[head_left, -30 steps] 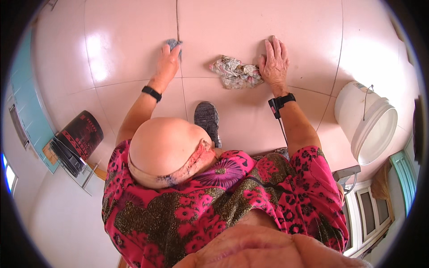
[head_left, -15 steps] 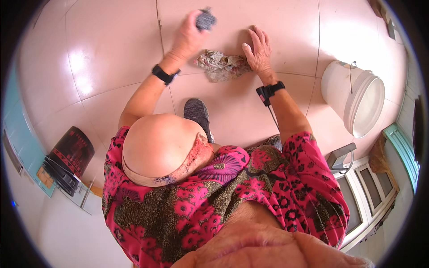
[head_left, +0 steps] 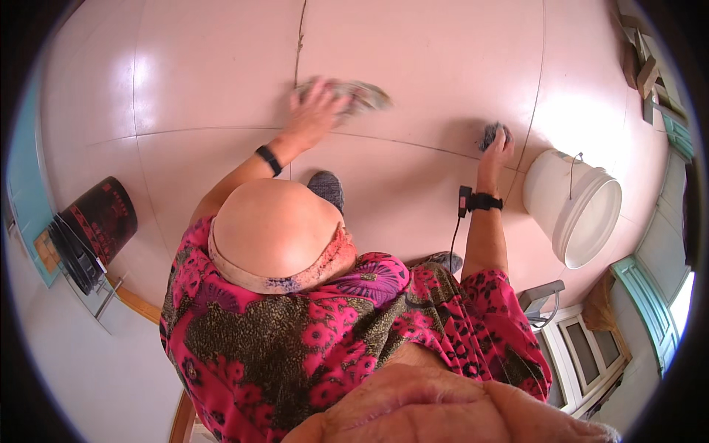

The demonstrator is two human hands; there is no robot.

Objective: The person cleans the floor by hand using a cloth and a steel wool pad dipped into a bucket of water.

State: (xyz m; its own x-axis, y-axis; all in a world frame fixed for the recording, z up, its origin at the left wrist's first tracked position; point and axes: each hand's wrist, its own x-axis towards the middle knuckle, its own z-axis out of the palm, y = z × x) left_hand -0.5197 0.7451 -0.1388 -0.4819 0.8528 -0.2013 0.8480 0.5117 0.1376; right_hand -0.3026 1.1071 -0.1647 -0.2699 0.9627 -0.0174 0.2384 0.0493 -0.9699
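My left hand, smeared by motion, lies over a pale patterned rag on the pink tiled floor, and its fingers bear on the cloth. Part of the rag is hidden beneath the palm. Farther right, my right hand is closed around a dark grey scouring pad, held at or just above the floor near a tile seam. Black bands circle both wrists.
A white bucket lies tipped on its side, right of my right hand. At the left by the wall is a dark red and black bucket. My shoe rests on the floor between my arms. Wooden pieces lie at the far right.
The scouring pad has passed from my left hand to my right hand, which has moved right and nearer. My left hand has come nearer and taken the rag, now farther left.
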